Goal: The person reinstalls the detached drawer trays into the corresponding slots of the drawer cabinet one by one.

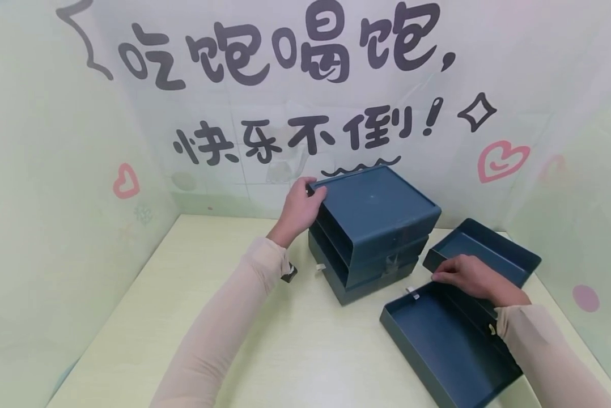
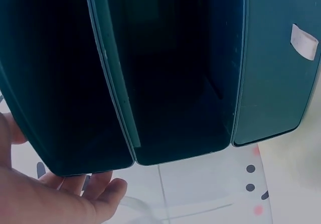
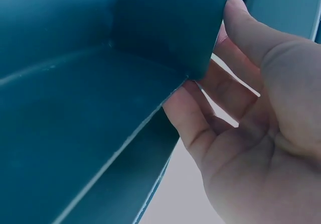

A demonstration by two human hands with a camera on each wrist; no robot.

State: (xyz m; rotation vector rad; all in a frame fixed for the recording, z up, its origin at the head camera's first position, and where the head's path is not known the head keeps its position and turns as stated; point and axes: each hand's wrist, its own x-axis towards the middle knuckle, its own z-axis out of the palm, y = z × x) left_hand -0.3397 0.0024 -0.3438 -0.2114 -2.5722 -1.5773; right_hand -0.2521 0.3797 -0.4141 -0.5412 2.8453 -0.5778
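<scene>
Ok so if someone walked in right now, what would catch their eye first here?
Probably the dark blue drawer cabinet mid-table, its upper slots gaping, with the left hand gripping its top left corner. Next, two pulled-out drawers lie to its right: the right hand holds the corner of the near drawer, the far drawer just behind. Big black lettering fills the backdrop.

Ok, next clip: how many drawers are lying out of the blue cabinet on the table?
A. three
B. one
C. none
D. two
D: the head view shows two loose drawers on the table right of the cabinet, a near drawer with the right hand at its corner and a far drawer behind it, while the left hand holds the cabinet's top edge.
</scene>
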